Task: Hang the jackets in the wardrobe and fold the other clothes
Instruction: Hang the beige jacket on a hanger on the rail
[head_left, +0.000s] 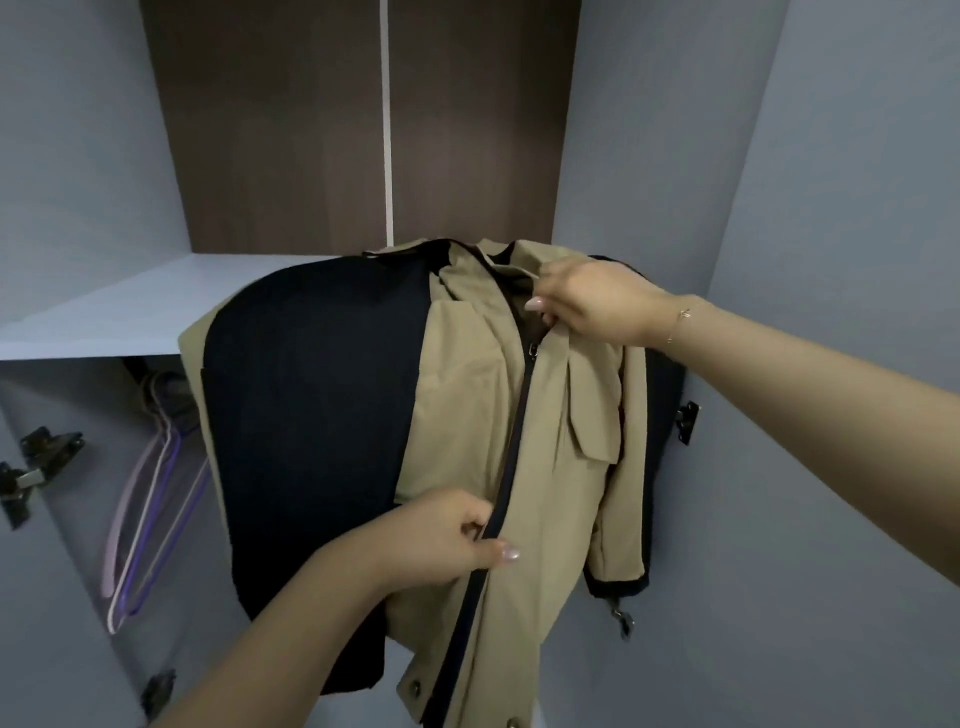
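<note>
Home bedroom closet, grey wardrobe shelf (130, 306), spare hangers (150, 493), door hinges (36, 462)

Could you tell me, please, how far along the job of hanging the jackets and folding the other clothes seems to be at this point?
Done: none shown for certain. In hand: the beige jacket is at the open wardrobe, the right hand pinching its collar, the left hand gripping the zip edge. Whether it hangs from a rail is hidden. Spare hangers hang lower left. Left: letting go, then folding; no other clothes are in view.
</note>
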